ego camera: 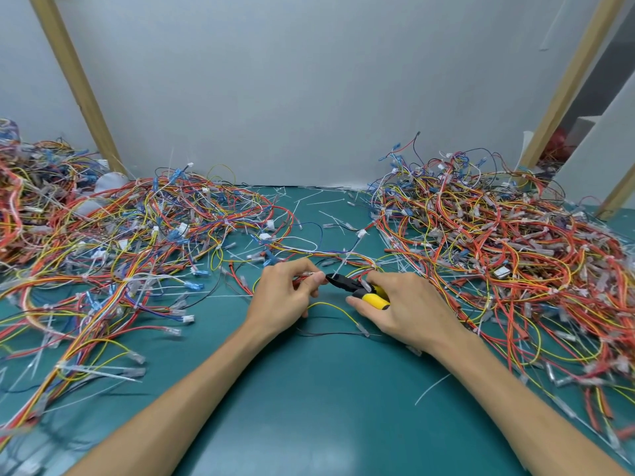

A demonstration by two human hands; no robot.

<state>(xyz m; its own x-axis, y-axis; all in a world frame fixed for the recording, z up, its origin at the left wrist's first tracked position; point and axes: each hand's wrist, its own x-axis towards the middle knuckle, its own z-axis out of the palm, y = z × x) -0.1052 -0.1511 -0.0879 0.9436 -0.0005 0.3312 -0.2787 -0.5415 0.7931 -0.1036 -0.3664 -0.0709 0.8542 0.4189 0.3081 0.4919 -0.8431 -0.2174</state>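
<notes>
My left hand (285,295) pinches a small bundle of red wires (304,278) with clear terminal sleeves, just above the green table (309,407). My right hand (402,309) grips a pair of cutters (357,289) with black jaws and yellow handles. The jaw tip sits right at the wires beside my left thumb, where a white cable tie (347,261) sticks up. A loose yellow wire (335,309) curves on the mat between my hands.
A big tangle of red, yellow and blue wire harnesses (120,235) covers the left side, and another heap (508,252) fills the right. Cut white ties (319,201) litter the mat towards the grey back wall (309,97). Wooden posts (75,84) stand at both sides.
</notes>
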